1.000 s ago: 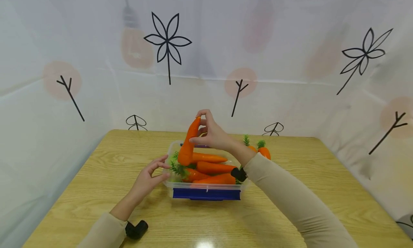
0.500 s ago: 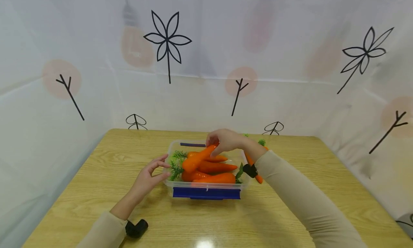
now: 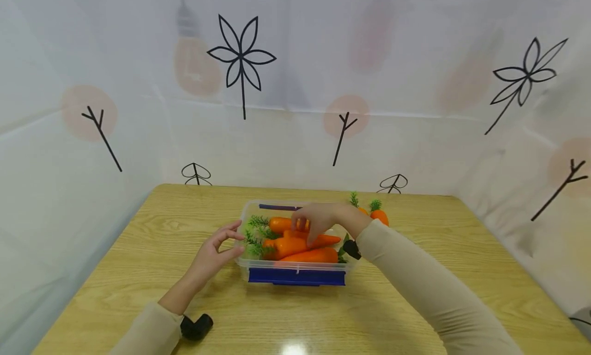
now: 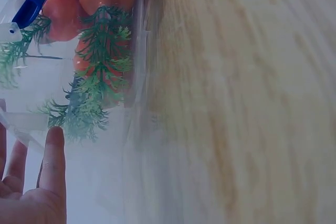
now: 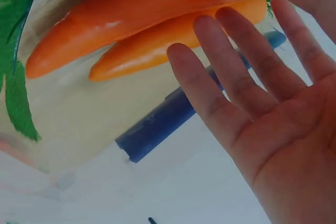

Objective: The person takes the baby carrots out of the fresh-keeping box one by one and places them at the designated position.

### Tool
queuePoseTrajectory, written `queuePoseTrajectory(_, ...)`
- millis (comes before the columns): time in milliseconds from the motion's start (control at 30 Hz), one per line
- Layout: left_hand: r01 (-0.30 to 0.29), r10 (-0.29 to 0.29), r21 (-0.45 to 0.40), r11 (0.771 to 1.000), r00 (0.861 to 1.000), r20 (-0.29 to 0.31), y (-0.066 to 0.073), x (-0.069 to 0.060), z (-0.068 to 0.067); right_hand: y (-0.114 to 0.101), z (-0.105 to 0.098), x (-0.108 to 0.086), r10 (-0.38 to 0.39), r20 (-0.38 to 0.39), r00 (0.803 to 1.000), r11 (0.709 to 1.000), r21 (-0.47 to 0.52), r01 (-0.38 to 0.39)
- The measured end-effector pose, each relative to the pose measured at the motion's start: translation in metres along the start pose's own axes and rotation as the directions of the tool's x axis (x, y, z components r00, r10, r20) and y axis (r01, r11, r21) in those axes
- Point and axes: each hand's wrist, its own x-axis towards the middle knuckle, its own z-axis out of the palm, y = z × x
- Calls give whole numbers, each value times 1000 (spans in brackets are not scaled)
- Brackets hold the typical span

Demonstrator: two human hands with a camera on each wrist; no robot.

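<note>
A clear plastic box point(image 3: 295, 266) with blue clips holds several orange carrots with green tops. My right hand point(image 3: 320, 217) is over the box, thumb and fingertips low among the carrots. Just under its thumb lies a thick carrot point(image 3: 287, 246); another carrot point(image 3: 314, 255) is along the front wall, and one point(image 3: 280, 224) at the back. In the right wrist view the fingers point(image 5: 239, 87) are spread and fairly straight before two carrots, nothing visibly gripped. My left hand point(image 3: 210, 255) is at the box's left wall, fingers loosely bent; its fingertips point(image 4: 54, 137) are by the clear plastic.
Right of the box, partly behind the right forearm, lie two more carrots point(image 3: 379, 216) on the wooden table point(image 3: 152, 242). A printed white cloth point(image 3: 295, 78) hangs behind the table. Black wrist cameras point(image 3: 196, 328) protrude from both sleeves.
The carrot that my right hand held upright above the box has been lowered and now lies among the others. The right hand has come down and its fingers have loosened. The left hand stays put.
</note>
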Motion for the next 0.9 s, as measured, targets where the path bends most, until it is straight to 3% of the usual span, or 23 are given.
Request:
queuePoseTrajectory(233, 5, -5, 5, 1000, 1000, -6, 0, 0, 1, 1, -1, 5, -146, 39, 988, 987, 67, 143)
queuePoseTrajectory(333, 7, -6, 7, 1000, 1000, -8, 0, 0, 1, 2, 0, 7, -129, 79, 989, 991, 48, 125)
queuePoseTrajectory(433, 6, -6, 9, 1000, 1000, -7, 0, 0, 1, 4, 1, 8, -57, 112, 992, 998, 29, 54)
queuePoseTrajectory(567, 10, -10, 6, 1000, 1000, -10, 0, -1, 1, 6, 3, 9, -21, 109, 994, 999, 30, 18)
queuePoseTrajectory(667, 14, -14, 4, 1000, 1000, -15, 0, -1, 1, 6, 5, 10, -38, 101, 994, 998, 48, 33)
queuePoseTrajectory(900, 2, -2, 9, 1000, 1000, -9, 0, -1, 1, 3, 12, 15, -181, 107, 978, 966, 203, 157)
